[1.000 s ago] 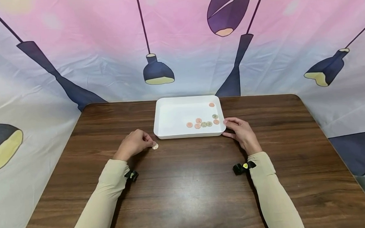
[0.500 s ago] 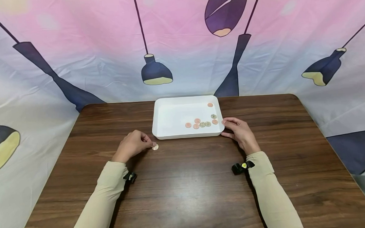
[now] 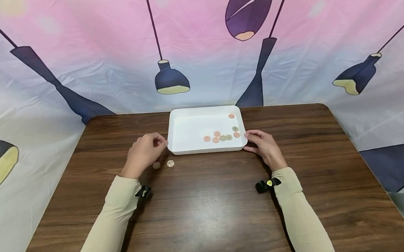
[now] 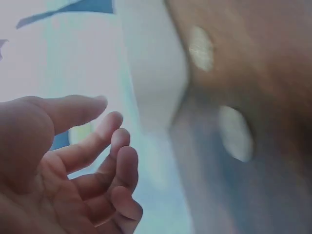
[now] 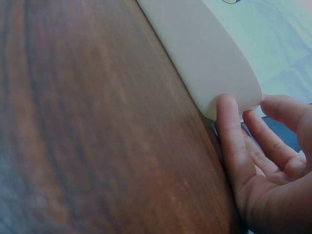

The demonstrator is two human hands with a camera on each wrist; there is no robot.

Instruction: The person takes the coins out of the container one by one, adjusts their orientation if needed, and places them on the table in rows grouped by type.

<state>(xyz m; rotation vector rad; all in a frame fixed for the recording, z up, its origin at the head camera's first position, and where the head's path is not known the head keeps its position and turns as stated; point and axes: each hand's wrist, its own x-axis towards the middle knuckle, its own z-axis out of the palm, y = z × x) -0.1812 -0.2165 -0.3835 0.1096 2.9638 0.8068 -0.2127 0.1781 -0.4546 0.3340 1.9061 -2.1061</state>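
A white tray (image 3: 206, 150) stands mid-table with several copper and silver coins (image 3: 222, 136) in its right half. My left hand (image 3: 160, 144) hovers at the tray's front left corner. In the left wrist view its fingers (image 4: 119, 146) are loosely curled and hold nothing. Two silver coins (image 3: 156, 165) (image 3: 170, 163) lie on the wood just below that hand, blurred in the left wrist view (image 4: 235, 132). My right hand (image 3: 250, 140) rests at the tray's front right corner. Its thumb (image 5: 226, 117) presses the tray wall (image 5: 209, 53), and the other fingers lie relaxed round the side.
The dark wooden table (image 3: 205, 208) has rounded far corners and open wood in front of the tray. A printed cloth backdrop (image 3: 198, 47) hangs close behind and at both sides. Small black cameras sit on both wrists (image 3: 142, 191) (image 3: 265, 184).
My left hand has lifted off the coin and moved up to the tray's left corner. A second coin now shows where it was. The right hand stays put.
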